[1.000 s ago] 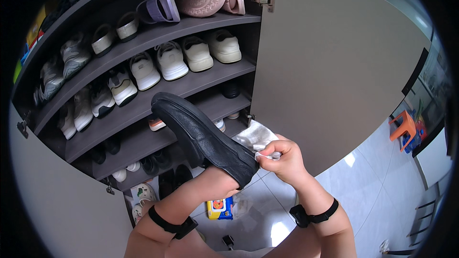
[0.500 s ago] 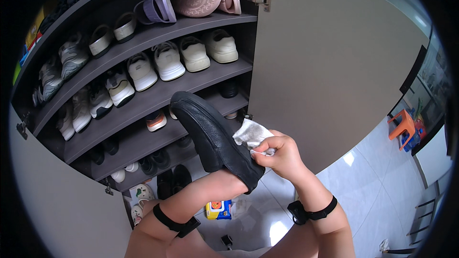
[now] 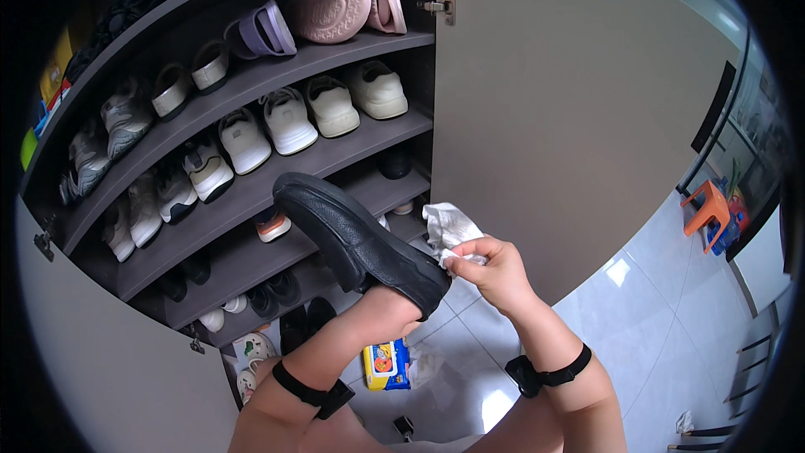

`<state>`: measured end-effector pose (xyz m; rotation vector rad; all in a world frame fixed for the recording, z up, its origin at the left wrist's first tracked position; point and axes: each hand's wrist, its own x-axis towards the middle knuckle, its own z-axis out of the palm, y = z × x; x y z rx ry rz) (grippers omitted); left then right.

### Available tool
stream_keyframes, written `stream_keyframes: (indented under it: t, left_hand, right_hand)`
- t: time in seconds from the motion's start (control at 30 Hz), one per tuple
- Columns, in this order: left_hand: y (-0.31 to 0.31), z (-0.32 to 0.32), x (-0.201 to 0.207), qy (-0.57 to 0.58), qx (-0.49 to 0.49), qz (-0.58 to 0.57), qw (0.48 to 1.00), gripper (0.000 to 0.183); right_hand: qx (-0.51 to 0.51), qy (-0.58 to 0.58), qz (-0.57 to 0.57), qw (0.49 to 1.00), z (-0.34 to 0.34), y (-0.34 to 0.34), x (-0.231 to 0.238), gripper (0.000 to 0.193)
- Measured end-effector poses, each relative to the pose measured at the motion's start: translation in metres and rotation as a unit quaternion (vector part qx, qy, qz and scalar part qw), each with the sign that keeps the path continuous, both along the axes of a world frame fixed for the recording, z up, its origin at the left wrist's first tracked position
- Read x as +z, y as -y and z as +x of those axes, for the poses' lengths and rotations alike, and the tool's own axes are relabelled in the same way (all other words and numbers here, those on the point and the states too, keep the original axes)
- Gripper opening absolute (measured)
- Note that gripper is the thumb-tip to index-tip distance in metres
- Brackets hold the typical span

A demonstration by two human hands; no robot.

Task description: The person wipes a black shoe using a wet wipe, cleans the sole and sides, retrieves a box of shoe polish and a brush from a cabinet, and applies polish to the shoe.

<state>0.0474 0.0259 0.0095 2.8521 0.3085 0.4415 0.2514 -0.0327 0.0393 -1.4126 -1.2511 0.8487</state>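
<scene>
As the right hand [image 3: 495, 272] pinched the wipe [image 3: 451, 225], the left hand [image 3: 396, 309] hid inside the black shoe [image 3: 348, 231], grip unreadable. Probably light, supple stuff, best braced inside the heel [image 3: 430, 295]!

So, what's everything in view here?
Loafer: one, black, over left hand
Cloth: one, white, in right hand
Cabinet: one, dark grey inside, ahead
Doors: two, greyish, open either side
Trainers: two, grey, top shelf, left
Low shoes: two, silvery, beside them
Slides: at least three, lilac and pink, top shelf
Sneakers: eight, mostly whitish, second shelf
Lower shoes: count unclear, dark, white, orange, lower down
Clogs: two, white patterned, floor at left
Packet: one, yellow and blue, floor
Stool: one, orange, far right
Edge clutter: count unclear, mixed colours, picture's rim
Straps: two, black, one per forearm
Hands: two, bare, left inside loafer, right pinching cloth
</scene>
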Motion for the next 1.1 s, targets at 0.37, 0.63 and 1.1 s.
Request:
stream_keyframes:
  t: [0.37, 0.63, 1.1]
  left_hand:
    - [0.014, 0.009, 0.009, -0.02, -0.047, 0.022, 0.998, 0.022]
    - [0.015, 0.017, -0.006, -0.024, -0.029, 0.049, 0.998, 0.019]
    - [0.011, 0.014, -0.005, -0.032, -0.111, -0.042, 0.992, 0.023]
  right_hand:
    - [0.045, 0.065, 0.141, 0.987, -0.022, -0.007, 0.006, 0.012]
    - [-0.006, 0.121, 0.217, 0.969, -0.035, -0.019, 0.004, 0.013]
    - [0.064, 0.195, 0.294, 0.934, -0.02, -0.02, 0.019, 0.03]
